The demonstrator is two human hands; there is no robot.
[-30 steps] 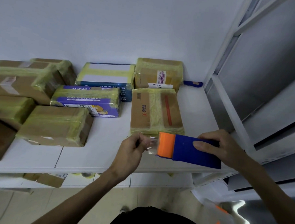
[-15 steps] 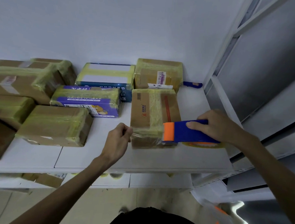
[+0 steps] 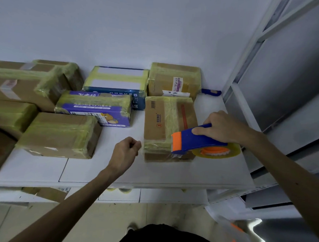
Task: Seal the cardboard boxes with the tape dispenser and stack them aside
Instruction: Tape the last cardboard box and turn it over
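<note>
Left-side boxes (image 3: 3,88) run off frame, can't count them. Blue object (image 3: 211,91) behind the back box (image 3: 175,79) is mostly hidden, can't ID it. Something yellowish under the desk (image 3: 171,174) edge is cut off by the edge, too dim to call. Target box (image 3: 162,124) sits on the desk right of centre, already banded with yellowish tape lengthwise. Fresh clear tape (image 3: 157,148) across its near top edge is barely visible, just a glossy sheen. Left hand (image 3: 125,152): fingers curled, thumb and forefinger together right at the box's near-left corner, pinching the tape end as far as I can see. Right hand (image 3: 222,129): wrapped over the dispenser (image 3: 194,140) handle, fingers curled round it from above; palm side hidden. Dispenser's orange nose is against the box's near-right corner and the blade is not visible. Roll (image 3: 217,152) hangs off the box's right side, just above the desk, under the right hand. So the box lies between both hands, left hand touching or just beside one corner, right hand over the opposite one. Purple box (image 3: 95,107) and a taped brown box (image 3: 59,134) lie well left of the left hand.
</note>
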